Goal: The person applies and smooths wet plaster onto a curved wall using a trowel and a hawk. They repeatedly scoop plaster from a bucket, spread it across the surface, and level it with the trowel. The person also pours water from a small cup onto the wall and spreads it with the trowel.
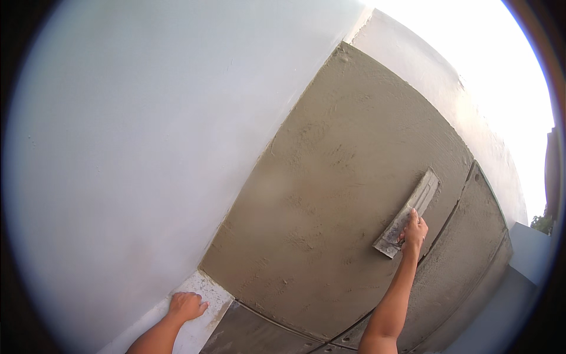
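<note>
My right hand point(414, 231) is closed round the handle of a long rectangular plastering trowel point(422, 192). The trowel's flat blade lies against a panel of grey-brown wet cement point(312, 200), near the panel's right side. Smears, small pits and rough patches mark the cement. At the lower left, my left hand point(187, 305) rests on a white, cement-spattered ledge point(215, 293) beside the panel's bottom corner. Its fingers are curled in and the thumb points right; I see nothing in it.
A smooth pale wall point(147, 135) fills the left side and meets the cement along a slanting edge. Dark grooves separate the wet panel from another grey section point(466, 253) on the right. A white band point(436, 71) runs along the top, with bright sky beyond.
</note>
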Motion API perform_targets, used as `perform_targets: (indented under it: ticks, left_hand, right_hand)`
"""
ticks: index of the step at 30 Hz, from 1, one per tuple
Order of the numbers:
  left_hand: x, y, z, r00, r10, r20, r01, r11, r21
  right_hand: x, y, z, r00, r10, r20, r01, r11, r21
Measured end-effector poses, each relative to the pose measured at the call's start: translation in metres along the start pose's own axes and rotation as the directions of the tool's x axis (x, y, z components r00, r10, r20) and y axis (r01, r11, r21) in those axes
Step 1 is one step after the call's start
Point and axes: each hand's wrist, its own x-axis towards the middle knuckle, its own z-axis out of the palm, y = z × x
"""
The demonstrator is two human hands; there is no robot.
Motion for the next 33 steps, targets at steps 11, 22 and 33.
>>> perform_targets:
  ticks: [11,22,33]
  left_hand:
    - [0.011,-0.024,0.018,0.998,0.026,-0.059,-0.029,0.999,-0.04]
    - [0.002,-0.026,0.009,0.992,0.092,-0.086,-0.096,0.994,-0.048]
    - [0.004,-0.014,0.012,0.988,0.118,-0.101,-0.111,0.991,0.07]
  right_hand:
    - [-0.14,-0.043,0.212,0.605,-0.029,0.796,0.661,0.575,-0.482]
    - [-0.346,0.173,0.093,0.246,0.488,0.837,0.756,0.444,-0.481]
    - [-0.697,0.281,-0.478,-0.352,0.928,0.12,0.607,0.324,-0.726]
